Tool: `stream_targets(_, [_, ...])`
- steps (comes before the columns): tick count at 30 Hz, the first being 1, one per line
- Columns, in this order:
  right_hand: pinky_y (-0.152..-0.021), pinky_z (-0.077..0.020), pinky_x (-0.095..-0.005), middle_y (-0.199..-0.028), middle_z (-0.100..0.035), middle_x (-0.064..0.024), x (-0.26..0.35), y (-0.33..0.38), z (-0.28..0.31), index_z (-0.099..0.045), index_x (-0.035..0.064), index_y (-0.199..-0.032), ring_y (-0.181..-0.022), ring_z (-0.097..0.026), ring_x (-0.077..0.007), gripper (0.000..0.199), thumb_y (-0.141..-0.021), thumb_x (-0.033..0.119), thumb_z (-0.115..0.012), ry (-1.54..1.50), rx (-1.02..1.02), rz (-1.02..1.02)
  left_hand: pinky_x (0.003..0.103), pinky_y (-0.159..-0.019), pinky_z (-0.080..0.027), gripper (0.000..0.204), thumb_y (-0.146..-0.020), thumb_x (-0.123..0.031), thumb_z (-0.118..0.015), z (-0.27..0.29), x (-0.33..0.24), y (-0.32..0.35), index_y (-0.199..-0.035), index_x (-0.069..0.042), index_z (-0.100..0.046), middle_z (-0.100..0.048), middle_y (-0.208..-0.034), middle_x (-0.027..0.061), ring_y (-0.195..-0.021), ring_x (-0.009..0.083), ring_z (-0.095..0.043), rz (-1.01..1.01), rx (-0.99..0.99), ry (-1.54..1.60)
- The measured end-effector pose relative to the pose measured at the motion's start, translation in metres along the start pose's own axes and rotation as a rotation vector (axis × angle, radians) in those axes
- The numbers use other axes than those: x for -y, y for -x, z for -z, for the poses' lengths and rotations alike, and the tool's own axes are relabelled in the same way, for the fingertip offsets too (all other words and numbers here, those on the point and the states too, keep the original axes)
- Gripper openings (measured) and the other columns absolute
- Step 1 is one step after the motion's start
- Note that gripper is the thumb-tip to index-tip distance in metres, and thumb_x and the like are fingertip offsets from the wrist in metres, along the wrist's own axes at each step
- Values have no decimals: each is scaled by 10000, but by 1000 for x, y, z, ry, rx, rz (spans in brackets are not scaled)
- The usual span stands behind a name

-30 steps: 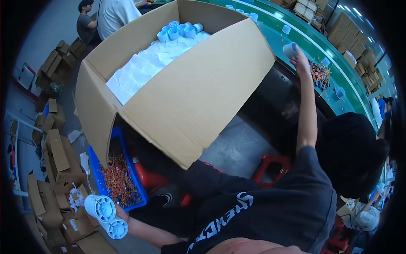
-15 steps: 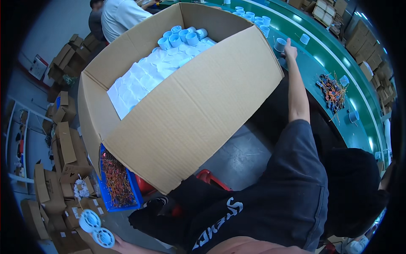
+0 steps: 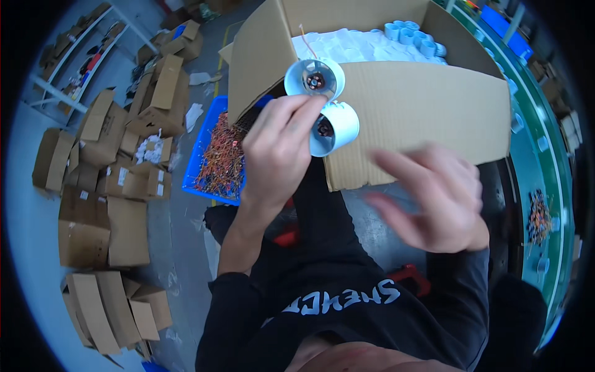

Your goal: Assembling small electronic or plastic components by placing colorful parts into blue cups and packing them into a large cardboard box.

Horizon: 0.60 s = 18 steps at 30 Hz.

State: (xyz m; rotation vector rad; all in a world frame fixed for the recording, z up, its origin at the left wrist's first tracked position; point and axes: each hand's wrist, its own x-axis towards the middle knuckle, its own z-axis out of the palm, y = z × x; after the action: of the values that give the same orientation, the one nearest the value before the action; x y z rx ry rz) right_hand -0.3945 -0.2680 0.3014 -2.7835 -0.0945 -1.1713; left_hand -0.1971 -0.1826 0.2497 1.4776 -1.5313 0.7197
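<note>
My left hand is raised at the middle, its fingers pinched on two pale round motor housings. The upper motor housing shows copper windings inside its open mouth, and a thin orange wire sticks up behind it. Touching it from below, the lower motor housing is tilted, with dark copper-coloured parts inside. To the right, my right hand is blurred by motion; its thumb and forefinger are apart with nothing seen between them. Behind both hands stands a large open cardboard box. Inside it, more pale housings stand on white sheeting.
A blue crate full of thin orange wired parts sits left of the box. Cardboard cartons crowd the floor at left. Along the right runs a green conveyor with scattered housings and a wire pile.
My right hand has come back from a housing on the conveyor to near my body. My left hand has lifted the two housings from the lower left to the middle. The view has swung left.
</note>
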Motion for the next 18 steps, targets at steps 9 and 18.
stream_targets(9, [-545,-474,-295,-770,-539,-81,-4,-23,-38,-558,34,-1037,-628,-602,-228,304,-762,136,-640,464,442,-201,345,-628,-504,189,-747,80,-649,-1,-9,20,-908,32,-562,-597,-850,137,-720,283,-609,-36,23,214])
stream_targets(18, [-555,-480,-326,-765,-548,-90,-8,22,7,-559,24,-980,-617,-594,-237,240,-743,33,-595,366,134,-290,330,-627,-540,195,-758,51,-658,-23,-47,-15,-921,21,-555,-638,-937,166,-748,270,-645,-222,67,428])
